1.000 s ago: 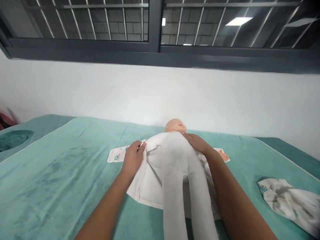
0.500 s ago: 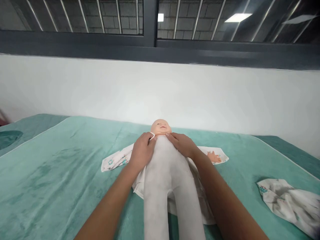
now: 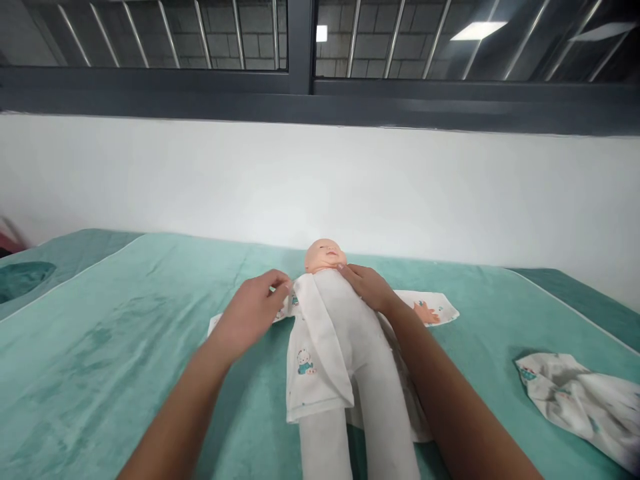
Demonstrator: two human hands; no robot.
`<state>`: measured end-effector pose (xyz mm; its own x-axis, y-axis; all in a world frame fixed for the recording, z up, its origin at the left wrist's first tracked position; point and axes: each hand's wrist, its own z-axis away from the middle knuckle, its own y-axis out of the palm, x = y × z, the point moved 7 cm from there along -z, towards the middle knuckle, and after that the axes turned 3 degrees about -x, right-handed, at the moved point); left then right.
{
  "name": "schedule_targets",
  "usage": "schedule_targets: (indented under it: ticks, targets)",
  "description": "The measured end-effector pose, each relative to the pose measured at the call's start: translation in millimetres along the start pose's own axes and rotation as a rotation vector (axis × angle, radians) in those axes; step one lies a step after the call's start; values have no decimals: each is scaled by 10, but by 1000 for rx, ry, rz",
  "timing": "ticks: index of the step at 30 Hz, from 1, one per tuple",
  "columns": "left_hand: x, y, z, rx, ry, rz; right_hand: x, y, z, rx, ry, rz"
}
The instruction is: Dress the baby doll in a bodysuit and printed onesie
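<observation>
A baby doll [image 3: 325, 255] lies on its back, its body and legs in white cloth. Its arms spread sideways in a white printed baby shirt [image 3: 320, 373]; the left-hand front panel lies over the trunk, and the other side spreads beneath the doll. My left hand [image 3: 255, 310] is closed in a pinch at the shirt's shoulder and sleeve, the fingertips partly hidden. My right hand [image 3: 367, 288] rests with fingers stretched out on the doll's upper chest, fingertips under the chin. Past my right wrist, a doll hand [image 3: 427, 312] shows on the other sleeve.
A crumpled white printed cloth [image 3: 580, 400] lies at the right. Green fabric [image 3: 150, 347] covers the surface, with a dark oval opening [image 3: 25, 280] at far left. Behind stand a white wall [image 3: 225, 180] and a dark window frame [image 3: 300, 80] with bars.
The shirt's left-hand front panel now lies over the doll's trunk. My left hand has moved left, away from the neck to the shoulder. My right hand stays nearly still; the doll has turned slightly.
</observation>
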<state>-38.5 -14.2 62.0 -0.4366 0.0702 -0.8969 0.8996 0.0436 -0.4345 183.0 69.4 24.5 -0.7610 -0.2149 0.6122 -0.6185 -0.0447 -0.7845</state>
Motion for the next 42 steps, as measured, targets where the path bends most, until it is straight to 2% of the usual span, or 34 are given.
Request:
schedule_targets:
  ticks: [3,5,7,9,14,16,18,20,22,24,26,28,32,34,35,36,39,40,42]
  targets:
    - [202,238,-108,49,-40,48,-1,-6,-5,-15,-8,18]
    - [193,325,-111,33,-21,168,6,-3,-11,-18,-17,28]
    - [75,384,-60,25,53,273,22,-1,-18,-25,-24,48]
    - [-90,479,36,72,151,294,48,0,-20,-37,-32,72]
    - [-462,849,396,256,420,62,110,7,13,-50,-21,129]
    - [-562,944,531,334,483,28,112,4,28,-58,1,143]
    - [-613,949,604,402,464,63,114,4,34,-68,6,143]
    - [-626,850,594,407,404,115,104,1,32,-85,-2,157]
    - [-586,675,505,310,335,103,51,-22,44,-119,2,203]
    - [-503,503,400,174,274,-2,-85,-78,94,-153,47,285]
    - [-425,439,353,129,227,-125,-287,-176,193,-171,102,378]
    - [-408,495,401,209,210,-157,-526,-321,329,-179,164,445]
    - [-593,768,749,599,240,47,-934,-645,590,-231,316,437]
    - [-690,847,869,689,318,63,-1049,-733,661,-259,400,383]
    - [-701,861,864,660,356,33,-1085,-758,680,-278,438,348]
    - [-688,857,820,583,390,-7,-1112,-775,690,-304,466,301]
    - [-563,834,645,293,494,-162,-1209,-826,717,-409,548,139]
    - [-515,850,618,231,540,-220,-1254,-842,728,-433,573,94]
    - [-436,923,619,183,624,-329,-1341,-863,745,-449,601,25]
